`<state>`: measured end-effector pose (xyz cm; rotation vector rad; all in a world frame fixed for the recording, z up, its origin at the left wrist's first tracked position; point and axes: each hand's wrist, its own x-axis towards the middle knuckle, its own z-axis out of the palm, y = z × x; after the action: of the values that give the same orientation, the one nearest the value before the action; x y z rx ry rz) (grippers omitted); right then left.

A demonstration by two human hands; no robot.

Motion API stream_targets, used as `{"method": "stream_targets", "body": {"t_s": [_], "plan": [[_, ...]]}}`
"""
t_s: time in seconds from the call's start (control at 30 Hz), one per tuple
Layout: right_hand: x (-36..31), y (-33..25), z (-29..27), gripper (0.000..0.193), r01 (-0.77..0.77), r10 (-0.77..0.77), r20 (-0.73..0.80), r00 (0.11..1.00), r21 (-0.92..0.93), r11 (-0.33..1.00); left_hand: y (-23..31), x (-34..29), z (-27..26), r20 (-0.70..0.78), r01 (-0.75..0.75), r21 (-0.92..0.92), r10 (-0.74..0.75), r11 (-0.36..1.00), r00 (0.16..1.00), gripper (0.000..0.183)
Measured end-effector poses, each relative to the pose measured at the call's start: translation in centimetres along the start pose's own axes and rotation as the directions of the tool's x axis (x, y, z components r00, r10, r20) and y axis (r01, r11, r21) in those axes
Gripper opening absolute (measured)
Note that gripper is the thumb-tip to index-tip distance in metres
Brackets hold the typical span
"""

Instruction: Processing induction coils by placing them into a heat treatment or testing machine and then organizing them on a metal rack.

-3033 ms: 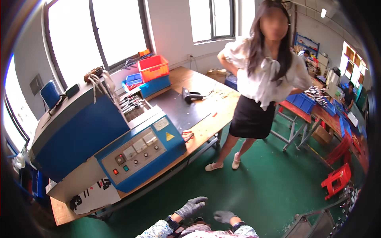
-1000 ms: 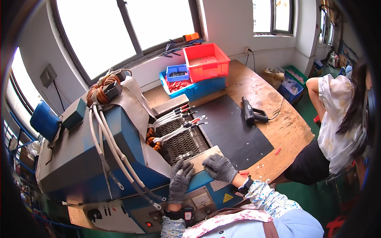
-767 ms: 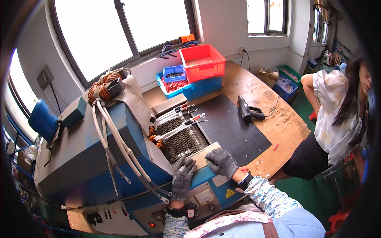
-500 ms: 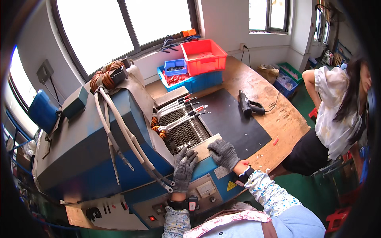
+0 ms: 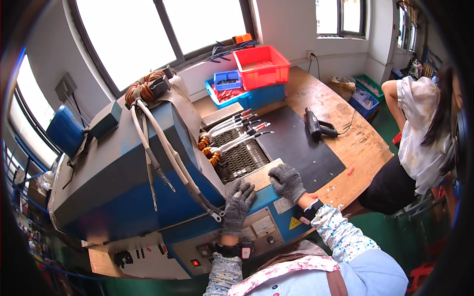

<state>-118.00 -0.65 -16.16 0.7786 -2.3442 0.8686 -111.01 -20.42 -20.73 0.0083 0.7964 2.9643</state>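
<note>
- The work in hand looks like getting set at the big blue machine (image 5: 123, 177) — both hands rest on its front edge and nothing is picked up yet
- The left hand (image 5: 238, 204) wears a grey knit glove. It lies flat with the fingers spread, on the blue edge just above the control panel (image 5: 261, 227). It holds nothing
- The right hand (image 5: 287, 181) has the same kind of glove. It lies flat too, fingers a bit curled, on the pale ledge (image 5: 256, 178) at the front of the machine. It holds nothing
- Just past the fingertips is the metal grate (image 5: 239, 158), with copper coils (image 5: 205, 144) and thin rods lying over it
- I think a reach forward needs care — the coils and rods are close together, and thick gloves make small things hard to pinch
- To the right lie a black mat (image 5: 296, 143) and a heat gun (image 5: 316, 126) on the wooden table
- A person in a white top (image 5: 419, 133) stands well apart, at the table's right end
</note>
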Motion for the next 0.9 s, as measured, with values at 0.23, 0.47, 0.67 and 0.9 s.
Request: {"method": "stream_targets", "body": {"t_s": [0.23, 0.47, 0.67, 0.9], "plan": [[-0.2, 0.7, -0.3, 0.011, -0.009, 0.007, 0.033, 0.999, 0.054, 0.999, -0.2, -0.2, 0.5, -0.028, -0.023, 0.035, 0.024, 0.999, 0.999, 0.045], [-0.1, 0.7, -0.5, 0.010, -0.045, 0.042, 0.042, 0.998, 0.082, 0.996, -0.4, -0.4, 1.5, -0.102, -0.035, 0.040, 0.039, 0.999, 0.994, 0.047], [-0.2, 1.1, -0.1, 0.010, -0.075, 0.073, 0.024, 0.997, 0.080, 0.994, -0.2, -0.5, 1.5, -0.033, -0.043, -0.014, 0.042, 0.999, 0.999, 0.047], [-0.2, 1.3, -0.1, 0.011, -0.079, 0.077, 0.024, 0.997, 0.083, 0.993, -0.1, -0.6, 2.2, -0.036, -0.069, 0.091, 0.072, 0.993, 0.997, 0.045]]}}
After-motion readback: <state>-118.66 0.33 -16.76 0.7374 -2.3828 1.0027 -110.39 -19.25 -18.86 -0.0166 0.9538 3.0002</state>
